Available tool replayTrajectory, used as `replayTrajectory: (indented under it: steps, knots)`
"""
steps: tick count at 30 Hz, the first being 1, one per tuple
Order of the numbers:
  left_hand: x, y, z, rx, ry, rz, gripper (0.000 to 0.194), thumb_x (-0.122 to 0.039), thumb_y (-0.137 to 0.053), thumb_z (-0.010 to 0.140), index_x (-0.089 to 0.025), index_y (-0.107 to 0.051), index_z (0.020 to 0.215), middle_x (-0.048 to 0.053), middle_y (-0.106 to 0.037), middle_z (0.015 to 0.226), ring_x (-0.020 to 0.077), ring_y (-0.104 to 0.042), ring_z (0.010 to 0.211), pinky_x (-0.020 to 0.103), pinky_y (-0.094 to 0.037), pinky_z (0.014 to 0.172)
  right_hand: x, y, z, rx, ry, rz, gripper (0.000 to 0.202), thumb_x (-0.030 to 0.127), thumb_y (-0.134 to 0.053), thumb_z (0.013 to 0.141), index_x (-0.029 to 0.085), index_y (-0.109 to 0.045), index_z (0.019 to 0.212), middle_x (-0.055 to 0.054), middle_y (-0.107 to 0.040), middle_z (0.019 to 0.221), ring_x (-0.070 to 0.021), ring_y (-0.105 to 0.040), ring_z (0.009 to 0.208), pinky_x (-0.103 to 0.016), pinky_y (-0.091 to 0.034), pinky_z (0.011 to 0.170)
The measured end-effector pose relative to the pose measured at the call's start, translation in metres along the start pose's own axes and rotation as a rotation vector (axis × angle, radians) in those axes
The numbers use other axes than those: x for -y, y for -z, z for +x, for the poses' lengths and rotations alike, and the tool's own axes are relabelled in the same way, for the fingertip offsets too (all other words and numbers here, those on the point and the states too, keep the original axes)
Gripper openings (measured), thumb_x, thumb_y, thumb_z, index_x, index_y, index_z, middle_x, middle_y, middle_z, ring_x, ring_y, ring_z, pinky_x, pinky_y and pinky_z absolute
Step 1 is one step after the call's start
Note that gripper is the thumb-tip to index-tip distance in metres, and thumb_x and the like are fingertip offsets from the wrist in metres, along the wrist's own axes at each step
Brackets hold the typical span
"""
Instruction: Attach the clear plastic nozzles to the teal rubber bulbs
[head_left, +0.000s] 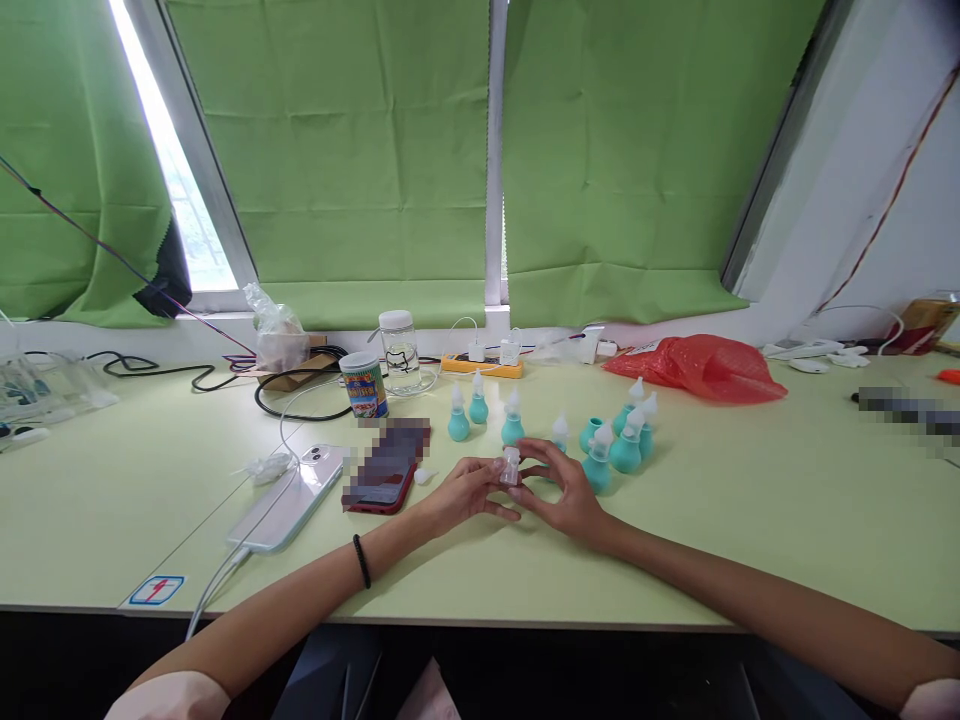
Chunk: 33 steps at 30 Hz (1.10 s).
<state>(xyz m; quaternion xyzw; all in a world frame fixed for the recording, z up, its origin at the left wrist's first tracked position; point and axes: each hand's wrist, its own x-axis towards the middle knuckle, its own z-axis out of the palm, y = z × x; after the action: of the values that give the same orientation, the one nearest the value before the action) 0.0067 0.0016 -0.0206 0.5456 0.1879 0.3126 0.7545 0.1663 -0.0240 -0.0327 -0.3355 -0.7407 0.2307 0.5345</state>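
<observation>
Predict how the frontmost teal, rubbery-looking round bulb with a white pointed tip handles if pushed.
The teal bulb probably dents, given its rubbery look. It may topple, since its white tip stands tall on a rounded body. It's likely light, looking smaller than the right hand.

free right: tabletop [765, 480] | blocked ahead: teal bulbs [512, 430] | blocked left: phone [388, 465]

A long desk [787, 500] and power strip [480, 369] suggest an office.

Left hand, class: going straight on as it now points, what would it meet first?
Probably the right hand, just beyond the clear piece that the left hand holds, though depth is unclear.
</observation>
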Motion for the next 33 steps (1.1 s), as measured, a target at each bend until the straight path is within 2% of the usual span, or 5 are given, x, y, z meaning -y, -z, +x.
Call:
replayTrajectory:
  steps: [8, 22, 27, 31, 33]
  knots:
    - [-0.002, -0.006, -0.002, 0.053, -0.013, 0.154, 0.030, -0.035, -0.051, 0.072, -0.009, -0.059, 0.082, 0.009, -0.055, 0.083, 0.0161, -0.052, 0.078, 0.033, -0.048, 0.068, 0.001, 0.002, 0.003, 0.157, -0.086, 0.089, 0.020, 0.029, -0.060, 0.065, 0.016, -0.057, 0.080, -0.002, -0.054, 0.071, -0.0133, -0.054, 0.065, -0.027, -0.049, 0.063]
    - [-0.006, -0.008, -0.001, -0.047, -0.083, 0.240, 0.031, -0.039, -0.050, 0.072, -0.011, -0.055, 0.085, 0.003, -0.052, 0.072, 0.0127, -0.052, 0.069, 0.034, -0.048, 0.066, 0.001, 0.004, 0.001, 0.051, -0.059, 0.039, 0.040, 0.026, -0.056, 0.070, 0.018, -0.046, 0.108, -0.007, -0.057, 0.092, -0.0172, -0.054, 0.083, -0.031, -0.050, 0.067]
    - [-0.004, -0.003, 0.001, -0.181, -0.089, 0.272, 0.031, -0.036, -0.059, 0.064, -0.010, -0.057, 0.081, 0.005, -0.057, 0.072, 0.0133, -0.055, 0.069, 0.034, -0.047, 0.069, 0.015, 0.009, 0.001, -0.065, 0.212, -0.217, 0.051, 0.019, -0.053, 0.072, 0.022, -0.031, 0.117, -0.010, -0.049, 0.111, -0.0170, -0.052, 0.088, -0.033, -0.049, 0.067]
    - [-0.003, -0.002, 0.003, -0.303, -0.090, 0.293, 0.034, -0.030, -0.068, 0.055, -0.008, -0.058, 0.079, 0.008, -0.061, 0.076, 0.0142, -0.057, 0.068, 0.032, -0.047, 0.071, 0.035, 0.039, 0.022, -0.054, 0.674, -0.527, 0.042, 0.013, -0.055, 0.068, 0.023, -0.040, 0.106, -0.007, -0.054, 0.106, -0.0194, -0.050, 0.092, -0.035, -0.045, 0.071]
    - [-0.004, -0.003, 0.003, -0.331, -0.069, 0.289, 0.038, -0.029, -0.069, 0.053, -0.007, -0.057, 0.081, 0.010, -0.062, 0.076, 0.0145, -0.058, 0.066, 0.032, -0.047, 0.069, 0.046, 0.063, 0.043, 0.039, 0.719, -0.714, 0.025, 0.012, -0.051, 0.071, 0.021, -0.049, 0.094, -0.005, -0.059, 0.092, -0.0181, -0.052, 0.085, -0.032, -0.044, 0.068]
